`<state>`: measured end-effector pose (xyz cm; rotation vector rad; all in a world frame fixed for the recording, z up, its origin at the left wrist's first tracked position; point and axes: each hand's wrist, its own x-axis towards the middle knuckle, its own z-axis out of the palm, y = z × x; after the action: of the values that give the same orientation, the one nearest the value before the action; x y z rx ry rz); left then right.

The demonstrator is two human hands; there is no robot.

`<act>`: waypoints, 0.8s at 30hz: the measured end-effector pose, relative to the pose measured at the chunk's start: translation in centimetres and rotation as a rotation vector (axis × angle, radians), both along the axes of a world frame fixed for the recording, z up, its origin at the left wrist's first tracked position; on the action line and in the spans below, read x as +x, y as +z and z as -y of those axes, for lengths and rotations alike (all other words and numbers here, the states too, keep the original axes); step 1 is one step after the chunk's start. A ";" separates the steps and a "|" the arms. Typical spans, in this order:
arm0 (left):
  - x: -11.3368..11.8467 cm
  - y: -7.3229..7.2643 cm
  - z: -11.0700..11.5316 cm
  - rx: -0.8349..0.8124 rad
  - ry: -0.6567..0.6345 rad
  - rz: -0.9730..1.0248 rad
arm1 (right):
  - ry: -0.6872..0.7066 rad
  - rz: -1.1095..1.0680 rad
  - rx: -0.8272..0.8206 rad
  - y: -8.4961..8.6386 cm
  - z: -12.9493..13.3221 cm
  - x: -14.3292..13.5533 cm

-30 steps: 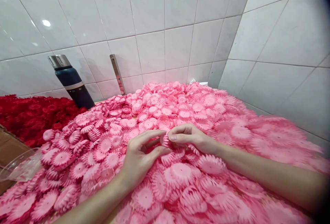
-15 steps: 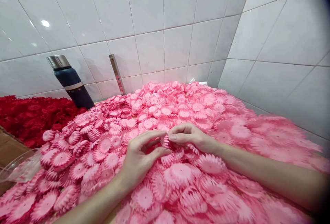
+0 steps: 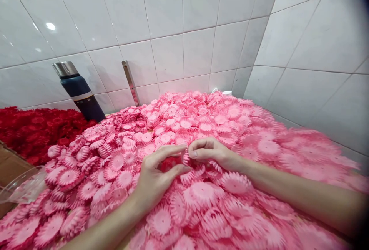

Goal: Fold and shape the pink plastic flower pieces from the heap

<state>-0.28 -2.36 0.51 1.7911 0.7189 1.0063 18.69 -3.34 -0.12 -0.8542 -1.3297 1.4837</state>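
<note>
Tiles (image 3: 167,8) behind, left hand (image 3: 155,171) spans flower (image 3: 186,158); right (image 3: 211,152) pinches.

So both hands are over a big heap of pink fringed petal discs (image 3: 201,192), with the left hand (image 3: 155,171) and right hand (image 3: 211,152) pinching one small pink disc (image 3: 185,157) between them. Beyond them, off to the left, a dark blue bottle (image 3: 82,94) leans beside a pile of red petal pieces (image 3: 37,131). White tiled wall (image 3: 167,8) behind.

Workroom — tiled wall (image 3: 167,8), flower heap (image 3: 201,192)
</note>
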 end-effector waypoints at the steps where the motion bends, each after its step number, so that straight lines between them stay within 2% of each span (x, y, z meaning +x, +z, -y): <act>1: 0.0 0.0 0.0 -0.016 -0.006 0.014 | -0.001 0.002 0.006 0.0 0.0 0.0; 5: 0.1 -0.2 0.1 -0.070 -0.030 0.071 | -0.006 0.019 0.025 0.0 0.0 -0.1; 10: 0.2 0.1 -0.1 -0.012 0.070 0.051 | -0.010 0.058 0.027 0.1 0.1 -0.2; 24: 0.2 0.0 -0.1 -0.047 0.026 0.055 | 0.017 -0.023 -0.015 0.2 0.1 0.0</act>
<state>-0.04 -2.26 0.49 1.7106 0.7274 1.0436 18.65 -3.47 0.07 -0.8345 -1.3138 1.5142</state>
